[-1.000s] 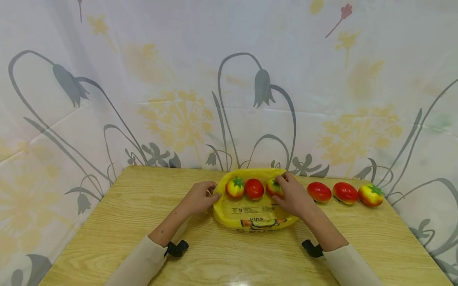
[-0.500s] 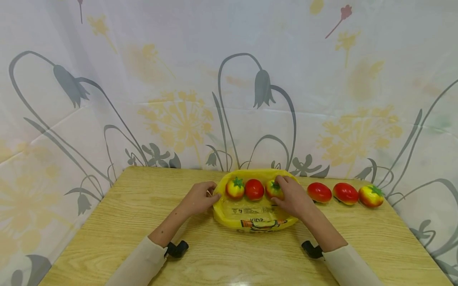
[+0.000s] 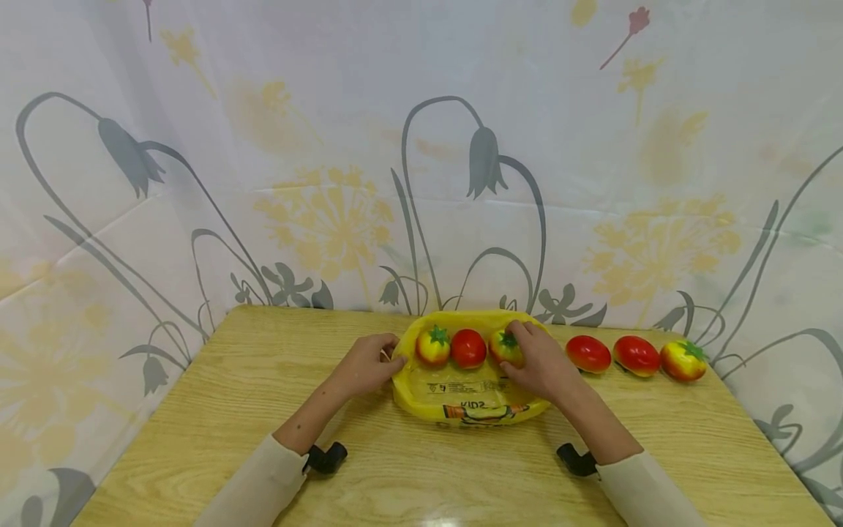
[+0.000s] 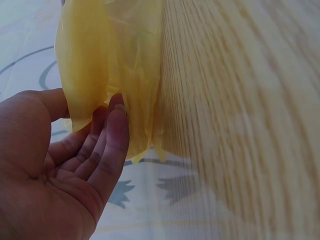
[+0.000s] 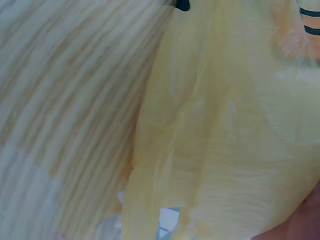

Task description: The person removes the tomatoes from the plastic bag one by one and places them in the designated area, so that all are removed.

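A yellow plastic bag [image 3: 421,411], its mouth spread wide, lies on the table with a printed side toward me. My left hand [image 3: 366,364] pinches its left edge; in the left wrist view, thumb and fingers lie on either side of the film [image 4: 107,60]. Inside the bag are a yellow-red toy tomato [image 3: 428,354] with green leaves and a plain red one [image 3: 468,348]. At the right end, my right hand [image 3: 541,360] holds another yellow-red toy tomato [image 3: 499,354], partly hidden by the fingers. In the right wrist view the bag [image 5: 225,130] hides most of that hand [image 5: 300,220].
Right of the bag, two red toy tomatoes, one nearer [image 3: 588,354] and one farther along [image 3: 636,356], and a yellow-red one [image 3: 682,361] stand in a row on the wooden table [image 3: 395,476]. A flower-printed cloth [image 3: 329,146] hangs behind the table's back edge.
My right hand's fingertips have shifted slightly on the toy tomato, showing a little more of its top. The left hand and the bag have stayed in place.
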`<state>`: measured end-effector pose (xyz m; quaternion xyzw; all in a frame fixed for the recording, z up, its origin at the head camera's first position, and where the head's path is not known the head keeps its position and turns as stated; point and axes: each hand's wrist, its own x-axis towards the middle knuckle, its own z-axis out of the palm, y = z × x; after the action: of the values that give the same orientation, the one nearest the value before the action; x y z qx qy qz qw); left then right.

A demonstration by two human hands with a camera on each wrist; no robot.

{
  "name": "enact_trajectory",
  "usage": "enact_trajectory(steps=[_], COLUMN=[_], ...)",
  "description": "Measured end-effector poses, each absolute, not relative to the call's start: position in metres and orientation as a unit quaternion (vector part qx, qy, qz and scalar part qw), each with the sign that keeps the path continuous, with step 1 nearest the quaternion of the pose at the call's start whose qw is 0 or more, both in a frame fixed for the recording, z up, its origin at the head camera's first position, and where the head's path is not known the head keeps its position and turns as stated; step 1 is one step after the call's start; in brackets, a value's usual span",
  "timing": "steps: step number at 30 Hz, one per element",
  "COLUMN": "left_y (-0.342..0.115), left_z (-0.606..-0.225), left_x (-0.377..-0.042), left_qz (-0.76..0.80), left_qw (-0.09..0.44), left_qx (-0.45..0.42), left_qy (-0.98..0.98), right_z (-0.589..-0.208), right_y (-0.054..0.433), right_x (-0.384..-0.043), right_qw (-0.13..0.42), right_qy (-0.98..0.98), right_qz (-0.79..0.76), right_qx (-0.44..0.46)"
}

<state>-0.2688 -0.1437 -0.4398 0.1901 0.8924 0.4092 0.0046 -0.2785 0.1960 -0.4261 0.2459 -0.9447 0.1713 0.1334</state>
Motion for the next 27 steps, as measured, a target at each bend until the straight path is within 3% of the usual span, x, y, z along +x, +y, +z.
enact_trajectory(steps=[10, 27], left_y=[-0.143, -0.143], left_z=[-0.439, -0.441], left_x=[-0.27, -0.271], left_qz=[0.407, 0.395], left_qw=[0.004, 0.003], left_qx=[0.191, 0.188], left_qy=[0.893, 0.899], right_z=[-0.42, -0.408], right_y=[0.196, 0.199], right_x=[-0.272, -0.258], right_qw=[0.155, 0.144], right_qy=[-0.936, -0.933], right_qz=[0.175, 0.221], right_qx=[0.263, 0.244])
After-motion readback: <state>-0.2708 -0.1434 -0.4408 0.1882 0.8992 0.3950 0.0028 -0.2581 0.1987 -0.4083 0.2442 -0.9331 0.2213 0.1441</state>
